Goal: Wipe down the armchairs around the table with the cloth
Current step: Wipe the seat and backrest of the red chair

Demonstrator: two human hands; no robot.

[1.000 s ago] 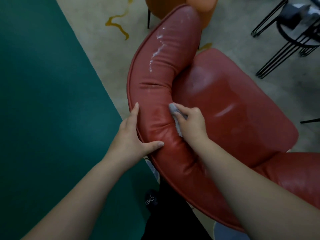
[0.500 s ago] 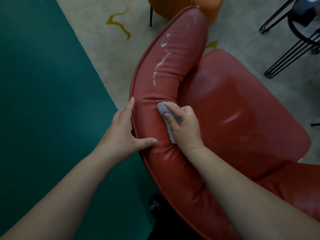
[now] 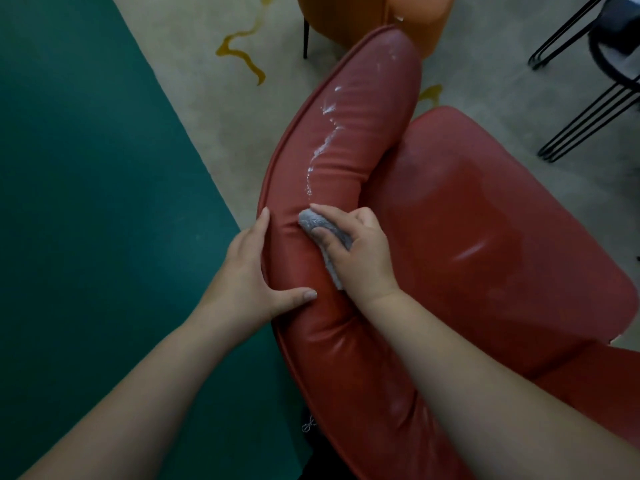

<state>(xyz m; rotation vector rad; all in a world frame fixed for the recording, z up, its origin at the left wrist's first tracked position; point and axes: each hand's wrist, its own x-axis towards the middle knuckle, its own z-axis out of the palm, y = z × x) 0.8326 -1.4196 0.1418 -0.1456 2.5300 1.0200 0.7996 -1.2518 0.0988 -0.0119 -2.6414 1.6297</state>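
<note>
Head view: a person leans over a red armchair [image 3: 485,237], both bare forearms reaching in from the lower edge.
Right hand: the right hand [image 3: 356,251] clamps a small grey cloth [image 3: 311,221] against the padded backrest [image 3: 346,150], forefinger stretched along the top of the cloth, thumb curled over it.
Left hand: the left hand [image 3: 246,275] lies open on the outer side of the backrest, just beside the right hand; its fingers run straight along the piped outer edge and its thumb presses flat across the top of the padding.
Cloth: bunched under the right hand, touching the leather at the bend of the backrest; a strip of it shows below the palm.
Backrest: a trail of white streaks [image 3: 325,133] runs along the padding beyond the right hand's fingertips, toward the backrest's far tip.
Seat: the red seat cushion spreads out to the right of the right hand, with a dull shine on it.
Beyond the hands: an orange chair [image 3: 419,19] stands past the backrest's far tip; black wire legs [image 3: 588,112] of other furniture show far to the right.
Floor: a dark green area [image 3: 86,202] lies left of the left hand, pale flooring with yellow squiggles [image 3: 242,50] beyond it.
</note>
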